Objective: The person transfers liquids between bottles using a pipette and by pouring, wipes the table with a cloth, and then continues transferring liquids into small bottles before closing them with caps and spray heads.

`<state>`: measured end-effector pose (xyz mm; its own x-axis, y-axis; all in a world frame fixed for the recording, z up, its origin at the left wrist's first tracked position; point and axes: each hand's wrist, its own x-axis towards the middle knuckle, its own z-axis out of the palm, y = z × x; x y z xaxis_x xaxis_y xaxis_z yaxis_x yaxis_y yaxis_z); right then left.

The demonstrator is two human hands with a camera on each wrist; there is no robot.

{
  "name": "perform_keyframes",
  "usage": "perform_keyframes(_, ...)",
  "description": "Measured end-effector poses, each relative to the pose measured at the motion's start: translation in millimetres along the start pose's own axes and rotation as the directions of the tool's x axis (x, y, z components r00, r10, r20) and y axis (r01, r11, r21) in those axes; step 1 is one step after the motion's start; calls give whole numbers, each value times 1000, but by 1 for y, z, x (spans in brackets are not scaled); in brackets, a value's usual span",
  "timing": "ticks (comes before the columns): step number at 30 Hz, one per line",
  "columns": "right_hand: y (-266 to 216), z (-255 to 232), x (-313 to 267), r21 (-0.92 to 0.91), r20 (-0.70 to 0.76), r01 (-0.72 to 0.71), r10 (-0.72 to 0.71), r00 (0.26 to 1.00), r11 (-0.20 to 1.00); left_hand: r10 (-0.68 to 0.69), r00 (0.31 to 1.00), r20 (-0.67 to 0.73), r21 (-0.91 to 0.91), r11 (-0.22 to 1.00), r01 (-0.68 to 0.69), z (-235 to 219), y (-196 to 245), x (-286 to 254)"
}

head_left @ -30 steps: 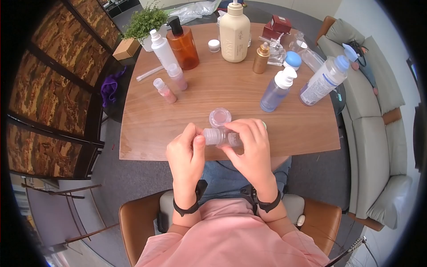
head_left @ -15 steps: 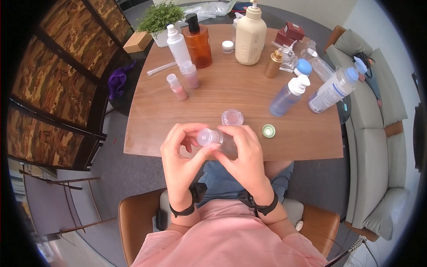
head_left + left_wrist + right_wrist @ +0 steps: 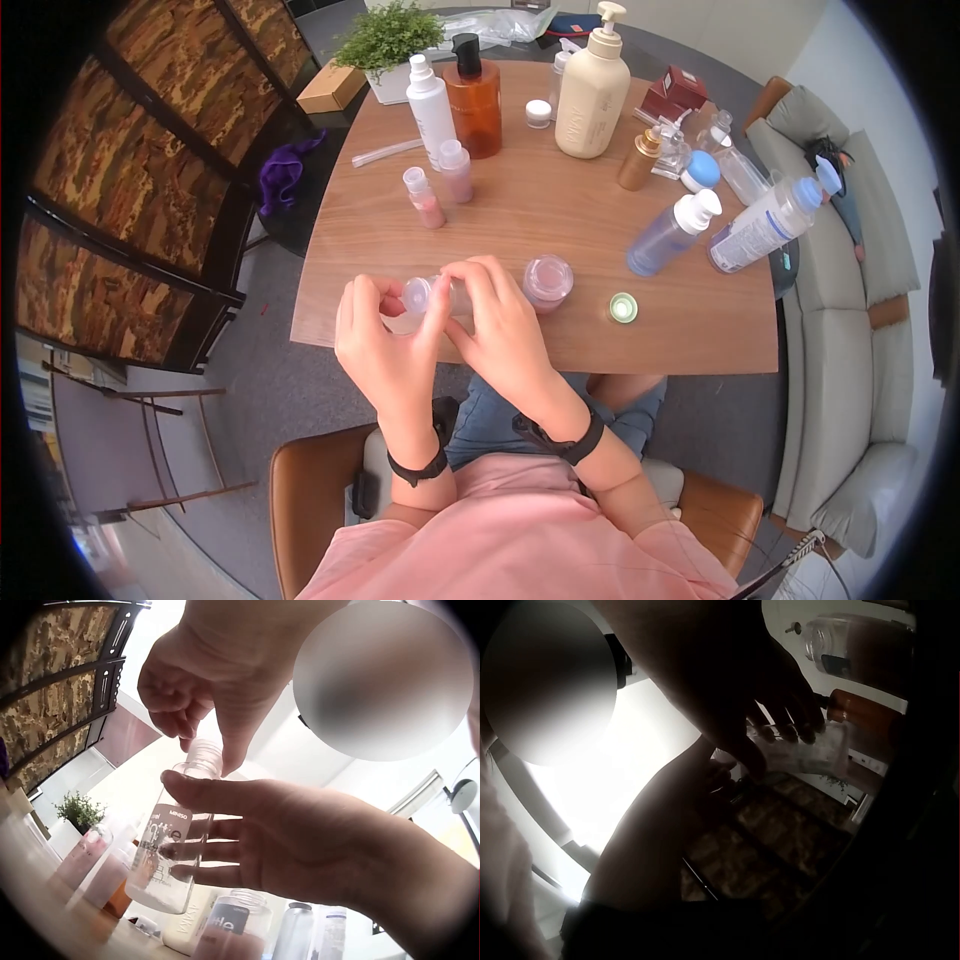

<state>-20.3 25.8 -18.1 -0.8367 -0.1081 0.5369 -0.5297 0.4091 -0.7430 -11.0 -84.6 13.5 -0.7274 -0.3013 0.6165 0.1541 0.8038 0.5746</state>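
Observation:
A small clear bottle (image 3: pixel 417 294) with a printed label is held tilted over the near edge of the table. My left hand (image 3: pixel 385 340) pinches its clear cap (image 3: pixel 204 756) at the neck between thumb and fingers. Thumb and fingers of my right hand (image 3: pixel 500 325) grip the bottle's body from the other side, as the left wrist view shows. Just right of the hands stands a wider, uncapped clear bottle of pink liquid (image 3: pixel 548 283). Beside that lies a small green cap (image 3: pixel 623 307). The right wrist view is dark.
Two small pink bottles, one nearer (image 3: pixel 425 198), stand at the left. Behind are a white spray bottle (image 3: pixel 430 110), an amber pump bottle (image 3: pixel 478 110) and a cream pump bottle (image 3: pixel 592 100). To the right stand a blue pump bottle (image 3: pixel 662 240) and a large clear bottle (image 3: pixel 755 235).
Both hands have moved left with the small bottle, away from the pink-filled one. The bottle has turned in the hands, and the green cap has come into full view.

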Motion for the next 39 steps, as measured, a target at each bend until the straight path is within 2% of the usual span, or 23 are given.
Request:
perform_keyframes(2, 3, 5, 3, -63, 8, 6, -6, 1000, 998, -45, 998, 52, -114, 992, 51, 3, -6, 3)
perform_keyframes(3, 5, 7, 4, -60, 10, 9, -9, 1000, 998, -46, 998, 48, -112, 992, 51, 3, -7, 4)
perform_keyframes(5, 8, 9, 3, -84, 7, -15, 16, 1000, 996, -52, 975, 216, -241, 965, 105, 1, -9, 5)
perform_keyframes(6, 10, 10, 2, -82, 8, -13, 14, 1000, 997, -52, 975, 214, -240, 965, 104, 0, -8, 6)
perform_keyframes(8, 14, 10, 1, -83, 15, -26, 27, 1000, 996, -41, 941, 336, -223, 967, 122, -2, -4, 7)
perform_keyframes(9, 15, 10, -1, -82, 16, -24, 26, 1000, 996, -42, 941, 335, -223, 967, 122, -2, -5, 6)
perform_keyframes(11, 17, 10, -2, -68, 23, -67, 69, 997, 995, 64, 902, 427, -107, 994, -20, -2, -8, 4)
perform_keyframes(16, 22, 7, -2, -47, 25, -64, 66, 998, 997, 84, 917, 390, -213, 977, 1, -2, -4, 4)
perform_keyframes(19, 18, 9, -6, -71, 27, -75, 77, 997, 995, 53, 951, 303, -151, 988, -7, 2, -5, 2)
perform_keyframes(21, 18, 11, -8, -91, 16, -89, 91, 996, 992, -56, 987, 151, -224, 971, 89, 5, -4, 0)
perform_keyframes(24, 20, 11, -11, -71, 4, -147, 147, 989, 987, -85, 994, 71, -253, 962, 100, 1, -5, 0)
perform_keyframes(27, 18, 10, -11, -103, 0, -151, 152, 988, 983, -138, 990, 40, -348, 926, 143, 5, -8, 1)
perform_keyframes(29, 17, 8, -13, -196, -31, -101, 97, 995, 975, -132, 991, 28, -331, 934, 133, 3, -7, 3)
perform_keyframes(31, 13, 4, -13, -192, -36, -101, 96, 995, 976, -126, 992, 15, -311, 942, 124, 2, -7, 4)
perform_keyframes(33, 8, -2, -13, -186, -40, -100, 94, 995, 978, -184, 980, 73, -446, 873, 197, 2, -10, 4)
perform_keyframes(34, 3, -7, -13, -199, -53, -101, 92, 994, 975, -181, 981, 74, -443, 875, 195, 2, -13, 3)
perform_keyframes(36, -3, -16, -13, -209, -69, -104, 91, 993, 972, -180, 979, 100, -546, 812, 205, 4, -23, 2)
perform_keyframes(39, -6, -34, -14, -180, -105, -29, 10, 994, 983, -183, 976, 121, -590, 777, 218, 0, -35, 4)
